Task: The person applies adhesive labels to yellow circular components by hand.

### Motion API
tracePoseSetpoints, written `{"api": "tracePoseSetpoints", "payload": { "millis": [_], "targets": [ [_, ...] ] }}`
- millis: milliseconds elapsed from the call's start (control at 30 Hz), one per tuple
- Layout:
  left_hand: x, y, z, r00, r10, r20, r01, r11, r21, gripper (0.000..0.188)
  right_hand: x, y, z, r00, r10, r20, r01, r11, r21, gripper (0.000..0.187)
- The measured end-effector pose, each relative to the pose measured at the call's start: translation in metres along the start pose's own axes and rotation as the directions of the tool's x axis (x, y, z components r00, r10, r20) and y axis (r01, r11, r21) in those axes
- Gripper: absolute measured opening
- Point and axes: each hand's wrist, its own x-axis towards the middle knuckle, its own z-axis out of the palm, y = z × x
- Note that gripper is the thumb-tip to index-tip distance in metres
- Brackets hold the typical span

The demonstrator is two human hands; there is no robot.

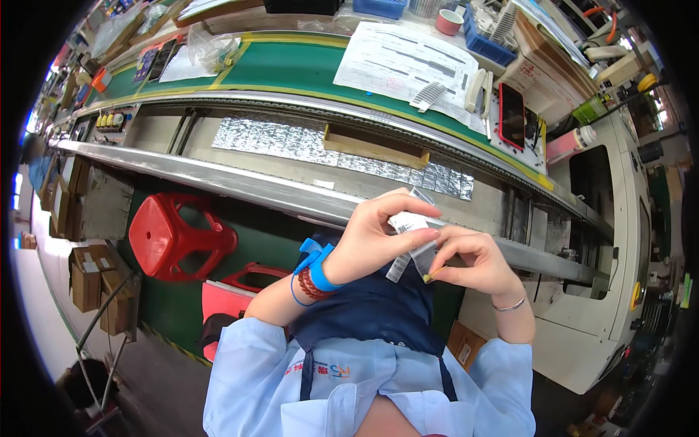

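Observation:
In front of my body, above the near rail of the conveyor, my left hand is closed on a small silvery packet with white barcode labels on it. The packet sticks out past the fingers at top and bottom. My right hand meets it from the right, thumb and forefinger pinched at its lower right corner. A tiny yellow-green bit shows at those fingertips; I cannot tell what it is. A blue wrist strap circles my left wrist.
Beyond my hands, the conveyor bed holds silver foil sheeting and a shallow cardboard tray. On the green bench lie printed sheets and a red-edged phone. A red stool stands at left, a pale machine at right.

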Motion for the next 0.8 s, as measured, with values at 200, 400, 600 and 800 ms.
{"api": "tracePoseSetpoints", "payload": {
  "millis": [200, 400, 600, 800],
  "targets": [
    [-0.011, -0.003, -0.013, 0.963, 0.151, -0.224, -0.145, 0.989, 0.042, 0.024, 0.007, 0.002, 0.02, 0.967, -0.065, -0.247, 0.09, 0.992, 0.092, 0.011],
    [-0.032, -0.014, 0.002, 0.923, 0.19, -0.334, -0.186, 0.982, 0.045, 0.01, 0.011, 0.005, 0.035, 0.966, -0.105, -0.236, 0.069, 0.985, -0.155, 0.015],
    [-0.032, -0.006, -0.005, 0.937, 0.162, -0.31, -0.111, 0.978, 0.175, 0.009, 0.013, -0.011, 0.018, 0.883, -0.249, -0.397, 0.175, 0.961, -0.215, 0.011],
    [-0.028, 0.007, -0.002, 0.949, 0.305, -0.075, -0.254, 0.884, 0.392, 0.011, 0.027, -0.011, 0.009, 0.881, -0.154, -0.447, 0.073, 0.979, -0.193, 0.009]
  ]
}}
